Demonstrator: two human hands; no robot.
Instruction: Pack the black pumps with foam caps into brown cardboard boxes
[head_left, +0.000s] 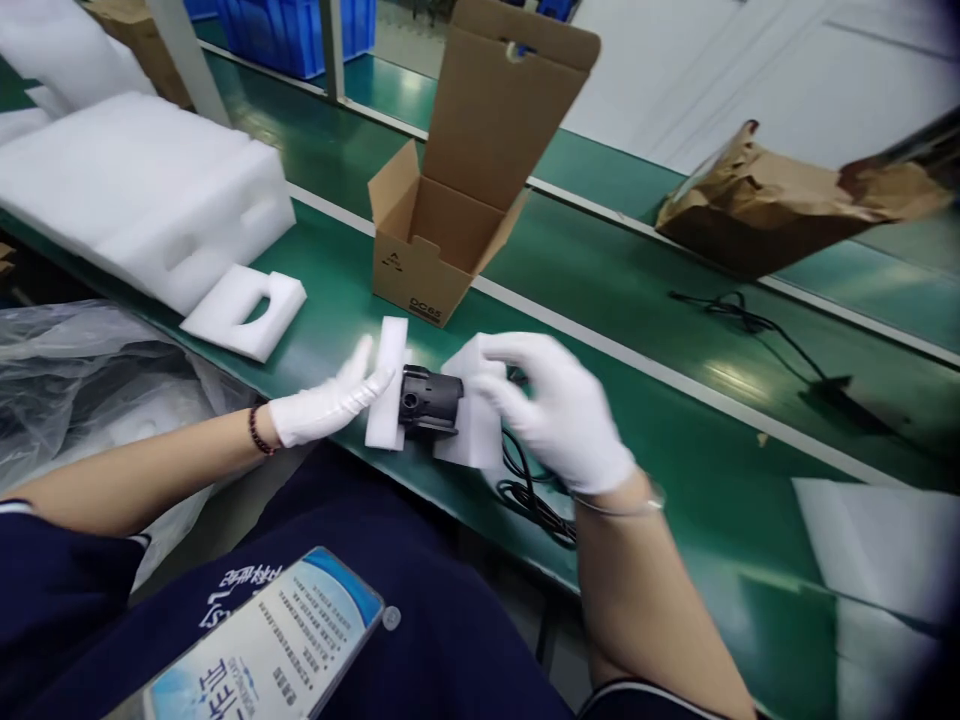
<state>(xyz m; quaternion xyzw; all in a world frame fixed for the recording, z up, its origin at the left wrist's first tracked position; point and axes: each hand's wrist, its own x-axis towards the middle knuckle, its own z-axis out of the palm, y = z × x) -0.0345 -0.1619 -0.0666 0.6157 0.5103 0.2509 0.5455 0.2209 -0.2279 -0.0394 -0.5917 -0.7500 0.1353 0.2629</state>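
A black cylindrical unit [424,400] lies on a green conveyor bench [622,300], held between two upright white foam pieces. The left foam piece [387,385] touches one end of the unit, and the right foam piece [472,420] touches the other. The gloved left hand [326,405] is open, its straight fingers resting flat against the left foam piece. The right hand [555,410] curves its fingers over the right foam piece, though blur hides how firmly they hold. Steady pressure from both sides seems the sound way to keep both pieces square. A coiled black cable [529,490] lies just beside the right foam piece, clear of the unit's ends. An open cardboard box [427,235] stands just beyond.
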